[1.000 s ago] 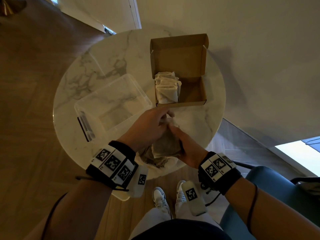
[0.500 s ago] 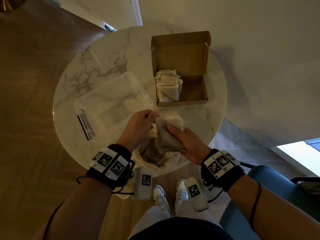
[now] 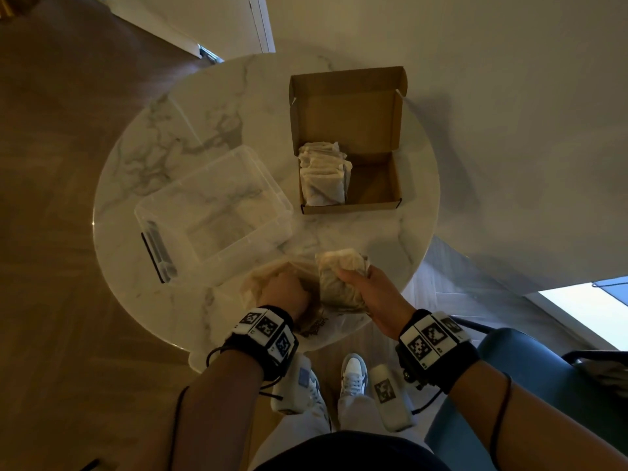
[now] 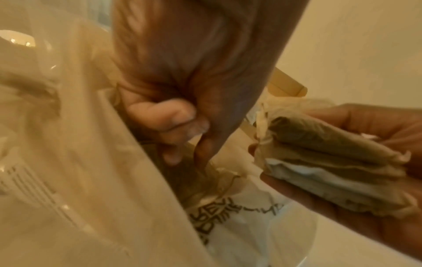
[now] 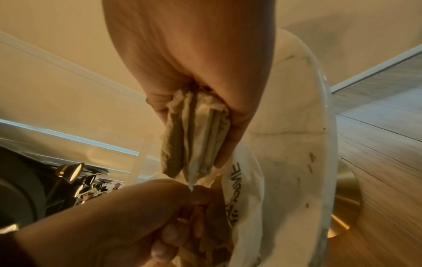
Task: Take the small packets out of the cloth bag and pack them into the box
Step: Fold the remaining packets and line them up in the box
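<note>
A clear plastic tub [image 3: 217, 212] is seen at the left of the marble counter [image 3: 238, 107]. Beside it, the left hand [image 3: 283, 294] is curled inside the cloth bag [image 4: 239, 222] at the near edge. A stack of small packets [image 3: 339, 283] is gripped by the right hand [image 3: 377, 300]. Beyond, more packets [image 3: 323, 175] are packed into the left side of the open cardboard box [image 3: 377, 178].

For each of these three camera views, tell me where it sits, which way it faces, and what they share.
Head: on the head, facing down at the table, box, both forearms and shoes.
Left wrist: along the left hand, fingers dipping into the cloth bag.
Right wrist: along the right hand gripping a stack of packets.
Shared: all show that stack and the printed bag.
</note>
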